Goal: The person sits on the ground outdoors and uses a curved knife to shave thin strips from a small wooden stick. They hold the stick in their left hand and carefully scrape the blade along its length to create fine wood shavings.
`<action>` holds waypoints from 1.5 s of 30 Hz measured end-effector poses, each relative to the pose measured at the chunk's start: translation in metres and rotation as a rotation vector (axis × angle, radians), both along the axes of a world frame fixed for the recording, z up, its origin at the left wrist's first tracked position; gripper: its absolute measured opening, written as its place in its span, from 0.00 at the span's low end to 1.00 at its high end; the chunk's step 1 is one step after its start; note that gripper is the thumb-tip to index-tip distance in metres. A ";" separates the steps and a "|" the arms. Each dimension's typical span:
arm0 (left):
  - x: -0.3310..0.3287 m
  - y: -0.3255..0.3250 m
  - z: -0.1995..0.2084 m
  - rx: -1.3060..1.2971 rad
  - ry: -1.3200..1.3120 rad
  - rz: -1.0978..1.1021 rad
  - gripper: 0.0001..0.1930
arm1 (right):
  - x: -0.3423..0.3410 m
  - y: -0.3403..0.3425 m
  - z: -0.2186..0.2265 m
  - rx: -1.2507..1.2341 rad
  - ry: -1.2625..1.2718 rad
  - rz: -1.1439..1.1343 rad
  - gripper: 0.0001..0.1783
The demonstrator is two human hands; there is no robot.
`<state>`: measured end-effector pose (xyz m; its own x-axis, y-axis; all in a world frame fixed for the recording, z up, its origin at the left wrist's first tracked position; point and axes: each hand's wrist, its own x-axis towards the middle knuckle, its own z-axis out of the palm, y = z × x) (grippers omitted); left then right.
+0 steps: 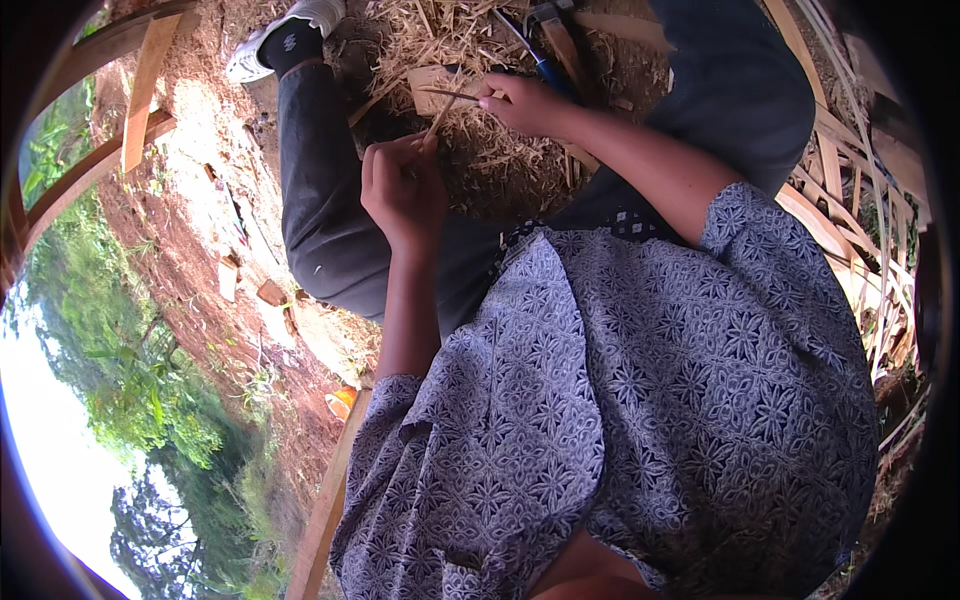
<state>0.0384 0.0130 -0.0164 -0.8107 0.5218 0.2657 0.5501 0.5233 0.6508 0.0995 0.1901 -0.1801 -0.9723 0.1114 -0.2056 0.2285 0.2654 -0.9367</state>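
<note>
Shavings (495,150) lie heaped on the ground between the person's bent legs. Over the heap, the right hand (520,103) has its grip pinched on a slim pointed piece (465,97); whether blade or stick, I cannot tell. At the heap's left edge, the left hand (405,190) grasps a thin wooden strip (441,120), which slants up over the shavings toward the pointed piece. Pale wooden block (428,78) sits amid the heap, and a blue-handled tool (550,72) lies at its far right.
</note>
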 end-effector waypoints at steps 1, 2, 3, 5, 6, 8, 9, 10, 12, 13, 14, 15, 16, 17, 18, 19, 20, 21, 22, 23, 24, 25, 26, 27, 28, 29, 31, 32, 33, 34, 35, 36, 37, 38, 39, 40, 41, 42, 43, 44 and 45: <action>-0.001 0.000 -0.003 0.024 -0.007 0.017 0.12 | -0.003 -0.004 0.018 0.031 0.024 0.033 0.12; 0.000 -0.001 -0.006 0.043 -0.019 0.037 0.12 | -0.005 -0.003 0.050 -0.112 -0.037 0.065 0.11; 0.002 -0.001 -0.007 0.064 -0.033 0.047 0.12 | -0.001 0.001 0.035 -0.079 -0.086 0.036 0.11; 0.003 -0.002 0.000 0.011 -0.010 0.016 0.10 | 0.006 0.012 -0.005 -0.021 -0.178 -0.026 0.11; -0.001 -0.002 0.000 -0.006 0.012 0.007 0.09 | 0.003 0.018 0.008 -0.025 -0.337 0.004 0.11; -0.006 -0.003 -0.005 0.019 -0.001 0.027 0.09 | -0.003 0.006 0.025 0.007 -0.186 -0.014 0.12; -0.005 -0.005 -0.008 0.029 -0.014 0.041 0.09 | -0.003 -0.003 0.032 0.021 -0.118 -0.017 0.12; -0.003 -0.007 -0.009 0.043 -0.035 0.059 0.09 | -0.005 -0.002 0.050 -0.107 -0.075 0.037 0.13; -0.002 -0.008 -0.010 0.073 -0.074 0.088 0.09 | 0.002 0.000 0.058 -0.095 -0.084 0.036 0.13; -0.002 -0.010 -0.011 0.074 -0.090 0.102 0.09 | 0.003 0.001 0.060 -0.088 -0.087 0.033 0.13; -0.001 -0.012 -0.013 0.076 -0.105 0.116 0.10 | 0.002 0.002 0.060 -0.112 -0.162 0.042 0.13; -0.002 -0.012 -0.015 0.081 -0.118 0.129 0.11 | -0.003 0.006 0.059 -0.131 -0.234 0.051 0.13; -0.004 -0.012 -0.016 0.117 -0.137 0.138 0.11 | -0.006 0.009 0.060 -0.150 -0.306 0.059 0.13; -0.005 -0.012 -0.017 0.154 -0.155 0.147 0.11 | -0.006 0.005 0.062 -0.142 -0.193 0.050 0.13; -0.004 -0.011 -0.015 0.186 -0.179 0.158 0.10 | -0.003 -0.006 0.070 -0.138 -0.086 0.043 0.12; -0.004 -0.010 -0.013 0.148 -0.145 0.145 0.10 | -0.001 -0.012 0.074 -0.134 0.022 0.036 0.12; -0.005 -0.008 -0.010 0.109 -0.112 0.133 0.10 | 0.000 -0.011 0.072 -0.073 0.065 0.011 0.11; -0.003 -0.007 -0.005 0.068 -0.085 0.113 0.10 | 0.005 -0.007 0.055 -0.042 -0.053 0.007 0.11; 0.000 -0.007 -0.001 0.043 -0.073 0.100 0.09 | 0.005 0.003 0.028 -0.013 -0.162 0.011 0.11; 0.000 -0.007 -0.002 0.025 -0.059 0.082 0.09 | 0.002 0.009 0.011 0.023 -0.269 0.010 0.11; -0.002 -0.008 -0.005 0.008 -0.048 0.067 0.08 | -0.001 0.003 0.028 -0.037 -0.266 -0.008 0.11; -0.004 -0.006 -0.008 0.026 -0.040 0.073 0.09 | -0.005 -0.001 0.044 -0.047 -0.129 -0.002 0.11; -0.003 -0.005 -0.010 0.038 -0.039 0.080 0.09 | -0.005 -0.007 0.057 -0.063 0.000 0.006 0.11; -0.003 -0.003 -0.010 0.052 -0.032 0.084 0.09 | -0.007 -0.008 0.065 -0.079 0.136 0.010 0.10; -0.002 -0.004 -0.011 0.057 -0.050 0.089 0.09 | -0.005 -0.003 0.067 -0.047 0.048 0.043 0.10; -0.001 -0.005 -0.012 0.063 -0.068 0.094 0.10 | 0.001 0.001 0.049 -0.061 -0.080 0.030 0.11; -0.006 -0.002 -0.009 0.043 -0.061 0.085 0.10 | -0.007 0.010 0.037 -0.085 -0.323 -0.009 0.12; -0.007 -0.001 -0.004 0.014 -0.043 0.077 0.10 | -0.003 0.003 0.035 -0.040 -0.210 -0.020 0.11; -0.006 0.000 -0.003 -0.014 -0.029 0.078 0.10 | -0.009 0.003 0.049 -0.093 -0.163 -0.008 0.11; -0.004 0.001 -0.001 -0.014 -0.038 0.087 0.10 | -0.010 0.001 0.062 -0.151 -0.124 0.005 0.11; -0.004 0.003 0.001 -0.014 -0.048 0.097 0.10 | -0.009 -0.002 0.067 -0.210 -0.086 0.017 0.11; -0.006 0.007 0.004 -0.008 -0.046 0.101 0.10 | -0.014 0.002 0.060 -0.120 -0.067 -0.034 0.12; -0.006 0.006 0.003 -0.002 -0.051 0.099 0.10 | -0.009 0.006 0.055 -0.145 -0.222 -0.033 0.12; -0.005 0.003 0.001 0.005 -0.055 0.097 0.10 | -0.003 0.010 0.051 -0.170 -0.377 -0.032 0.12; -0.005 0.004 0.001 0.010 -0.061 0.096 0.10 | -0.004 0.013 0.056 -0.195 -0.534 -0.030 0.12; -0.007 0.006 0.001 0.009 -0.043 0.086 0.10 | -0.003 -0.001 0.036 -0.041 -0.045 -0.029 0.11; -0.011 0.009 0.002 0.008 -0.025 0.075 0.10 | -0.004 0.000 0.028 -0.129 -0.080 -0.018 0.11; -0.009 0.007 0.003 -0.001 -0.016 0.067 0.10 | -0.005 0.001 0.035 -0.225 -0.124 -0.005 0.12; -0.007 0.004 0.004 -0.002 -0.024 0.071 0.10 | -0.009 0.005 0.046 -0.317 -0.159 0.013 0.12; -0.005 0.000 0.003 -0.003 -0.031 0.074 0.10 | -0.006 0.012 0.054 -0.288 -0.416 0.009 0.12; -0.008 -0.001 -0.001 0.002 -0.035 0.068 0.10 | -0.008 0.011 0.058 -0.248 -0.383 0.023 0.12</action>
<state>0.0307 0.0125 -0.0176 -0.8531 0.4645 0.2377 0.4902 0.5574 0.6700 0.0916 0.2014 -0.1222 -0.8224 -0.0075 -0.5688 0.5677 0.0527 -0.8215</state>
